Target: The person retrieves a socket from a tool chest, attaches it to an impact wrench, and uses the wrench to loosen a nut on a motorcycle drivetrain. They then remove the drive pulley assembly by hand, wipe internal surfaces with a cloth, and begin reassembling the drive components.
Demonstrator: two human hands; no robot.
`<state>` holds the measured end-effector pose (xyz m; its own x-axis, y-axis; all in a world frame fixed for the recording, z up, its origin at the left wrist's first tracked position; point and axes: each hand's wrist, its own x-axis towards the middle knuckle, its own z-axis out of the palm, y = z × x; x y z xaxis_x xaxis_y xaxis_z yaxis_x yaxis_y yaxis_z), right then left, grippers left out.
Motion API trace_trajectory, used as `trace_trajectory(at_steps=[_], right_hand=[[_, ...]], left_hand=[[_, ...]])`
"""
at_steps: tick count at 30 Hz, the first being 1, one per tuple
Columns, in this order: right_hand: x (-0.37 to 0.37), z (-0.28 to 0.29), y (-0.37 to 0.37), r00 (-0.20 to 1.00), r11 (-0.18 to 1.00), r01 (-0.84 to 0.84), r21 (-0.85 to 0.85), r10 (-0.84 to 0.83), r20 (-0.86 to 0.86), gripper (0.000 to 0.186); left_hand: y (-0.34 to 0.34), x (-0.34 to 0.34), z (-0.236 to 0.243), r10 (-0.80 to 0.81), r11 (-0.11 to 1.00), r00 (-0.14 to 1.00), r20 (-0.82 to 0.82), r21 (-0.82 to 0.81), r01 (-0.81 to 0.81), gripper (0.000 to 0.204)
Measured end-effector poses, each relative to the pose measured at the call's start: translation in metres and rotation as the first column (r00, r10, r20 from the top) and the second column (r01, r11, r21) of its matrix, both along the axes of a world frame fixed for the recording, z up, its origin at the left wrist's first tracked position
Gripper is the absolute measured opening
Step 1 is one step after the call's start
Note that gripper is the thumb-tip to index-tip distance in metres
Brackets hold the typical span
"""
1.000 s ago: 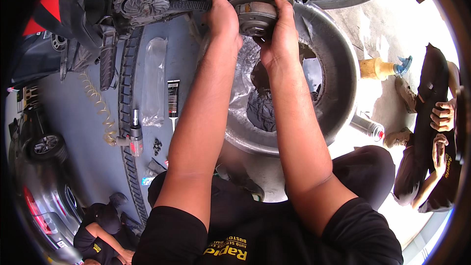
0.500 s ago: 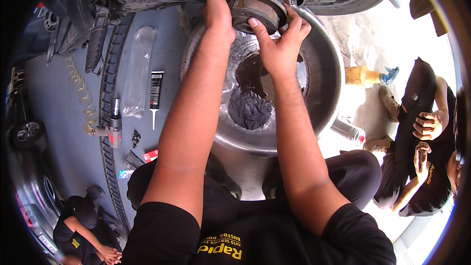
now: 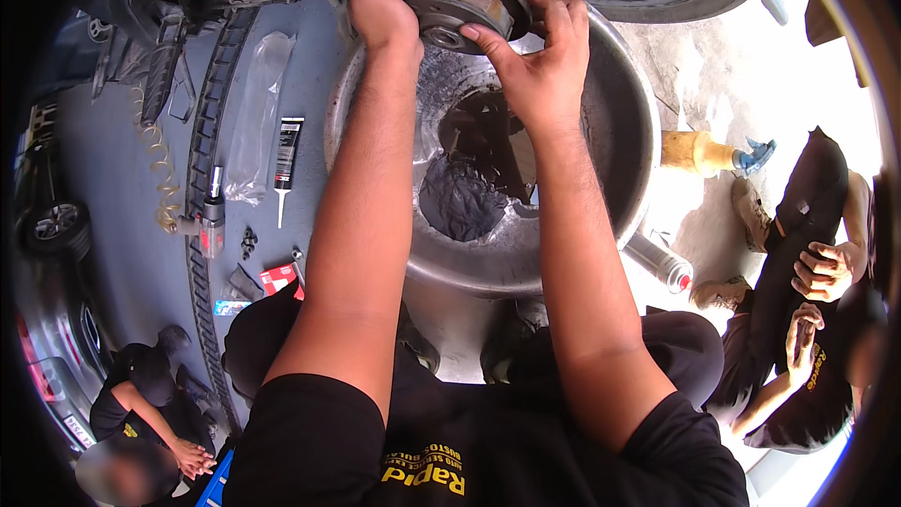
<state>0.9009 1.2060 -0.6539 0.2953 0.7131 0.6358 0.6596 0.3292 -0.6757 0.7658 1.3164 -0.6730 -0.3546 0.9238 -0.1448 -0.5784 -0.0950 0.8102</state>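
Round pulley assembly (image 3: 458, 2) between hands. Right hand (image 3: 547, 64) grips its edge, thumb on front; left hand (image 3: 383, 19) against opposite side, fingers hidden, closure cannot tell. Left of left hand: black tube (image 3: 289, 152), pale printing. Beneath hands: metal basin (image 3: 627, 113), dark liquid (image 3: 466, 131), crumpled dark cloth (image 3: 460, 199).

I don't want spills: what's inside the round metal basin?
The basin holds a crumpled dark bundle beside what looks like dark liquid. The right forearm hides part of the interior; beneath the bundle can't be seen.
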Motion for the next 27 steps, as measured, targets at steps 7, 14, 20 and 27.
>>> trace_trajectory(at_steps=[7,14,20,27], right_hand=[[0.022,0.01,-0.001,0.998,0.997,-0.059,-0.054,0.06,0.011,0.054],[0.031,-0.021,0.002,0.958,0.949,-0.144,-0.281,0.063,-0.278,0.05],[0.014,-0.023,0.002,0.969,0.996,-0.069,-0.05,0.055,-0.242,0.056],[0.005,0.001,0.002,0.997,0.998,-0.003,-0.056,-0.001,-0.08,0.057]], left_hand=[[-0.011,0.011,0.009,0.014,1.0,0.999,0.047,-0.009,-0.014,0.042],[-0.009,-0.004,0.01,0.195,0.971,0.917,-0.348,0.201,-0.13,0.03],[-0.012,0.008,0.01,0.26,0.945,0.942,-0.21,0.257,-0.203,0.032],[0.0,0.003,0.006,0.23,0.973,0.958,-0.17,0.07,-0.221,0.033]])
